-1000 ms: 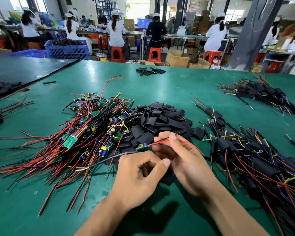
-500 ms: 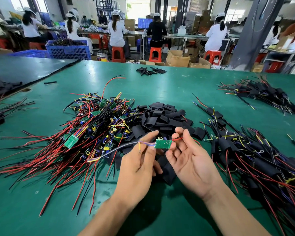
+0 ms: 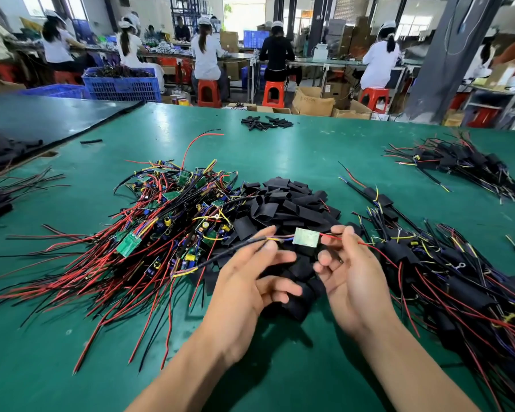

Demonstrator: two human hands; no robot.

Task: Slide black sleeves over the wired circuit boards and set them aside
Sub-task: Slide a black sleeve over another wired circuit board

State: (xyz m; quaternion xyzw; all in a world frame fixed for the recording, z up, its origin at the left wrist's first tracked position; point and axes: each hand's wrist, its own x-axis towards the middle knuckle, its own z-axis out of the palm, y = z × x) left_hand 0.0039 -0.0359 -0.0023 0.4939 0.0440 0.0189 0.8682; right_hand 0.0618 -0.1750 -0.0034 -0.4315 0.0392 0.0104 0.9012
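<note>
The left hand [image 3: 250, 281] pinches a black cable [image 3: 235, 248] between thumb and forefinger, just where its yellow and blue leads fan out. The right hand [image 3: 351, 281], palm up with fingers curled, holds a red wire [image 3: 329, 236] at its forefinger tip. Strung between the two, lifted off the counter [image 3: 280, 376], hangs a small green circuit board [image 3: 306, 236], bare, with no sleeve on it.

Right under and just beyond the hands lies a heap of flat black sleeves [image 3: 283, 203]. Touching it on the left sprawls a big tangle of unsleeved boards [image 3: 167, 221], their red and black wires spilling towards the near left edge. On the right, near the right hand, is a pile of sleeved boards [image 3: 458, 278], dark and bulky. Another such pile [image 3: 464, 165] sits further off on the far right, and a small cluster of black sleeves [image 3: 265, 123] lies near the far edge.

Past the counter, workers in white caps sit on red stools [image 3: 272, 93] at long benches, beside a blue crate [image 3: 122, 84].
</note>
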